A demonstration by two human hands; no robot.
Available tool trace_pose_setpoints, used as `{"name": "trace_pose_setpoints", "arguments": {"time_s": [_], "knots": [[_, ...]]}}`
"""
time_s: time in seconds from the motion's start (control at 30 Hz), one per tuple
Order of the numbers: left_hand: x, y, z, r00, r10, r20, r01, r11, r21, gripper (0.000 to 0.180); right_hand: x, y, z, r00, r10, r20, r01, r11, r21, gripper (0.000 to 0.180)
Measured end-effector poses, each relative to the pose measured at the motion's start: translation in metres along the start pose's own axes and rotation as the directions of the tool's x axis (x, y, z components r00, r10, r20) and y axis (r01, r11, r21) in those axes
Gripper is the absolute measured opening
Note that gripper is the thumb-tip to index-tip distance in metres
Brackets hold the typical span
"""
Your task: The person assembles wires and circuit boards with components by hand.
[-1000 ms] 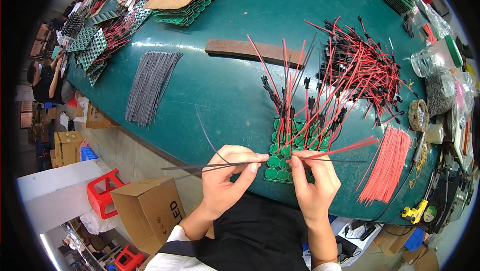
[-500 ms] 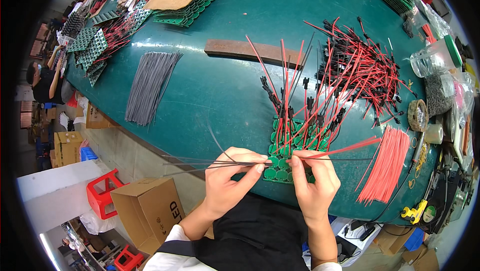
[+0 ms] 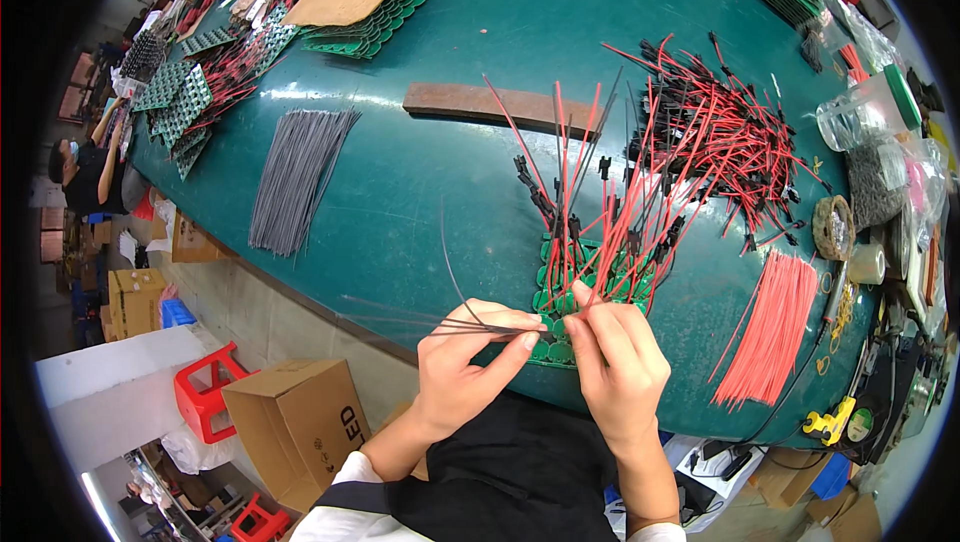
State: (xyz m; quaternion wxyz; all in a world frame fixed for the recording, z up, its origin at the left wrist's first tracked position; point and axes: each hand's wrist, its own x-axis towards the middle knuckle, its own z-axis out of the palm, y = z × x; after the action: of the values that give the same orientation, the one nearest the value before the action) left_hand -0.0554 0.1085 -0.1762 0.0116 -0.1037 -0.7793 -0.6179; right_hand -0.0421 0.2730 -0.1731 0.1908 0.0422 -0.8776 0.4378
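Worktop carries a heap of red-and-black leads and, nearer the person, a green circuit board. The right hand reaches over it; I cannot tell whether its grip clamps anything. The left hand has its grip clamped on thin dark wires at the board's left edge.

You've two hands in play! Your table shows one brown bar, one grey wire pile, one all-red wire pile. Two red stools, too!
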Motion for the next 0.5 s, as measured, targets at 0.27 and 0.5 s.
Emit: {"name": "trace_pose_setpoints", "arguments": {"time_s": [0.27, 0.5], "knots": [[0.006, -0.004, 0.025, 0.985, 0.173, 0.01, -0.172, 0.968, 0.184, 0.016, -0.02, 0.018, -0.021, 0.957, 0.237, -0.17, -0.204, 0.961, 0.188, 0.006], [0.008, -0.006, 0.028, 0.98, 0.194, 0.043, -0.199, 0.951, 0.237, 0.017, -0.03, 0.025, -0.019, 0.938, 0.29, -0.189, -0.238, 0.937, 0.254, 0.006]]}}
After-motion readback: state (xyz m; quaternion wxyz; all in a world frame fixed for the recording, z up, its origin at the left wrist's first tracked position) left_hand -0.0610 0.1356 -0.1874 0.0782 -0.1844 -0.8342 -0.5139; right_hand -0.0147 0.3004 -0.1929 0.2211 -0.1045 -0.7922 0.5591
